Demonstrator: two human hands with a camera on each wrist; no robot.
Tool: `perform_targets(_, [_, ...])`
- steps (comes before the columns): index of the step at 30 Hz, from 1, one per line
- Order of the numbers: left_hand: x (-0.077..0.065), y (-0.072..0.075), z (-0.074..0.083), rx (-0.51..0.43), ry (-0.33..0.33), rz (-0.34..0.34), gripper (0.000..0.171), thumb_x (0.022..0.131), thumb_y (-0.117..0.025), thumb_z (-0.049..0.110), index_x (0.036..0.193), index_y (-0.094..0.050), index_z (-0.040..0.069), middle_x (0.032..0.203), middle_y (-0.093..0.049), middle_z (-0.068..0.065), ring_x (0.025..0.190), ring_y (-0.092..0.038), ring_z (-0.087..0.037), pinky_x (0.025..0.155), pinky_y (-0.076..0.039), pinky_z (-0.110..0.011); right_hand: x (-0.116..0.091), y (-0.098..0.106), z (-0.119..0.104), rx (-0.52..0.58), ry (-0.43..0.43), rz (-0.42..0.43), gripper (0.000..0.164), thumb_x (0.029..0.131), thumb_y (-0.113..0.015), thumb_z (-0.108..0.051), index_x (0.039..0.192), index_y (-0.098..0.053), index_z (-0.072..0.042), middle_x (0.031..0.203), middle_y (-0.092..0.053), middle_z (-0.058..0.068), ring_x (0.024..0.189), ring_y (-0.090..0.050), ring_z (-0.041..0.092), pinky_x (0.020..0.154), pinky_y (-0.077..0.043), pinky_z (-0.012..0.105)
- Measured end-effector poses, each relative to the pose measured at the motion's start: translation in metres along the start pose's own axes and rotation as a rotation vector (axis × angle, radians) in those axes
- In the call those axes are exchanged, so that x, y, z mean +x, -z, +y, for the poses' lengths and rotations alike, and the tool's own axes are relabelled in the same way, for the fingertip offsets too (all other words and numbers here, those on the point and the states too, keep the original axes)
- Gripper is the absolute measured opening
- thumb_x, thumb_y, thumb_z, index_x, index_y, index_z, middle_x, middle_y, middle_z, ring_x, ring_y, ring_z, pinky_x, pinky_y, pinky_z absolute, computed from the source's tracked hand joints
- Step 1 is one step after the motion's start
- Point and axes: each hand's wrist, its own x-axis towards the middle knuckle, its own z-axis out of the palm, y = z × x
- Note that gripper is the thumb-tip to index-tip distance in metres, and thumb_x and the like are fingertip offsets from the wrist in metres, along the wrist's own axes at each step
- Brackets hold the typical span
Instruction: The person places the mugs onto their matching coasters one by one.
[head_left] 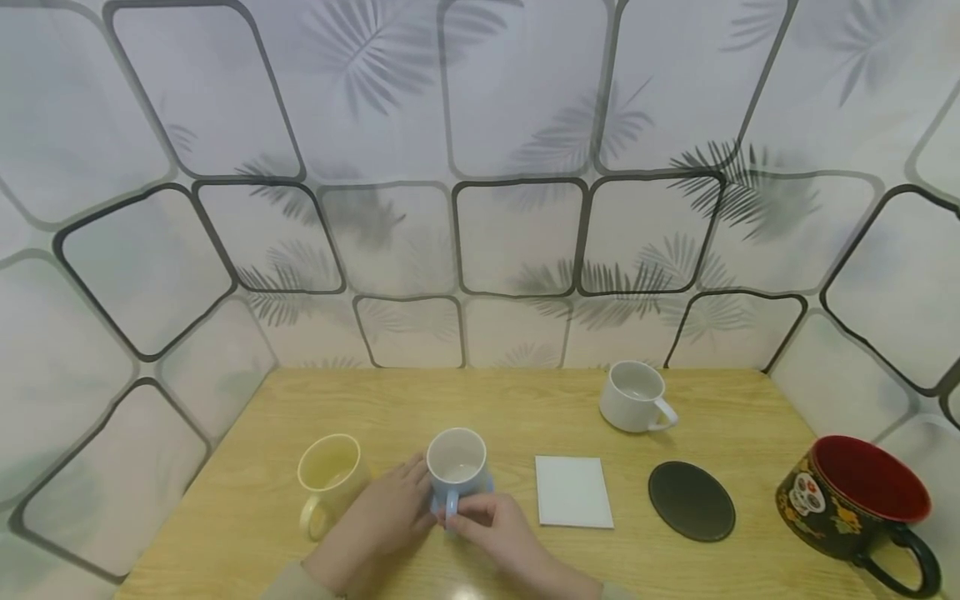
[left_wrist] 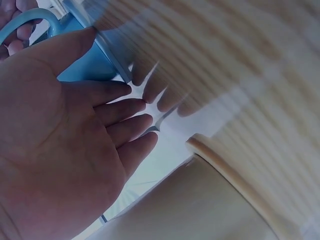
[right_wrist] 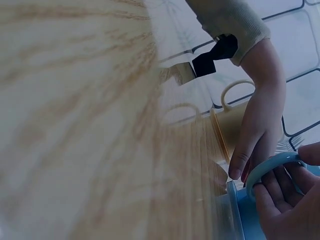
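Standing farthest left on the wooden counter, a yellow mug has its handle turned toward the person. Next comes the left hand, laid just beside the blue mug with its fingers extended and holding nothing; whether its thumb touches the mug or its base is hard to tell. The blue mug, white inside, is upright between both hands, with a blue coaster at its base. From the other side, the right hand grips the mug's handle with curled fingers. Further right lies a white square coaster. Beyond it, toward the wall, sits a white mug, then, nearer, a black round coaster. Last is a black mug, red inside, with a skull on its side.
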Motion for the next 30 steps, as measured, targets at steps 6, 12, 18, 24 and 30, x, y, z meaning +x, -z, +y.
perform_targets(6, [0.002,0.002,-0.003,-0.016,0.000,-0.015,0.068,0.097,-0.073,0.039,0.152,-0.053,0.004,0.156,-0.057,-0.019,0.143,-0.057,-0.040,0.118,-0.050,-0.056,-0.002,0.003,-0.004,-0.062,-0.041,0.012,0.027,0.104,-0.067,-0.015,0.121,-0.073,0.005,0.124,-0.076,0.024,0.121,-0.074,0.027,0.108,-0.059,0.034])
perform_targets(12, [0.004,0.002,-0.006,-0.044,0.003,-0.014,0.067,0.094,-0.077,0.032,0.151,-0.054,0.004,0.154,-0.058,-0.019,0.139,-0.061,-0.039,0.116,-0.052,-0.057,-0.003,0.008,-0.006,-0.090,-0.060,0.000,0.028,0.104,-0.066,-0.015,0.123,-0.071,0.005,0.127,-0.075,0.024,0.126,-0.069,0.042,0.107,-0.060,0.047])
perform_targets(18, [0.003,0.005,-0.008,-0.040,-0.012,-0.009,0.064,0.094,-0.077,0.035,0.147,-0.058,0.005,0.150,-0.063,-0.017,0.133,-0.065,-0.037,0.115,-0.053,-0.056,-0.004,0.012,-0.006,-0.114,-0.045,-0.018,0.029,0.103,-0.067,-0.015,0.123,-0.072,0.005,0.127,-0.074,0.024,0.121,-0.072,0.029,0.101,-0.060,0.025])
perform_targets(24, [0.002,0.012,-0.010,0.010,-0.052,0.062,0.052,0.097,-0.074,0.042,0.138,-0.066,0.010,0.130,-0.073,-0.009,0.115,-0.073,-0.030,0.103,-0.061,-0.052,-0.004,0.014,-0.007,-0.120,-0.047,-0.018,0.029,0.102,-0.067,-0.015,0.122,-0.072,0.006,0.126,-0.075,0.024,0.115,-0.071,0.011,0.096,-0.056,0.016])
perform_targets(30, [-0.001,0.022,-0.010,0.041,-0.051,0.091,0.049,0.099,-0.071,0.034,0.139,-0.064,0.006,0.130,-0.073,-0.011,0.117,-0.072,-0.030,0.105,-0.060,-0.050,-0.006,0.017,-0.012,-0.130,-0.034,-0.026,0.030,0.102,-0.066,-0.016,0.122,-0.072,0.007,0.125,-0.074,0.026,0.115,-0.072,0.018,0.096,-0.056,0.017])
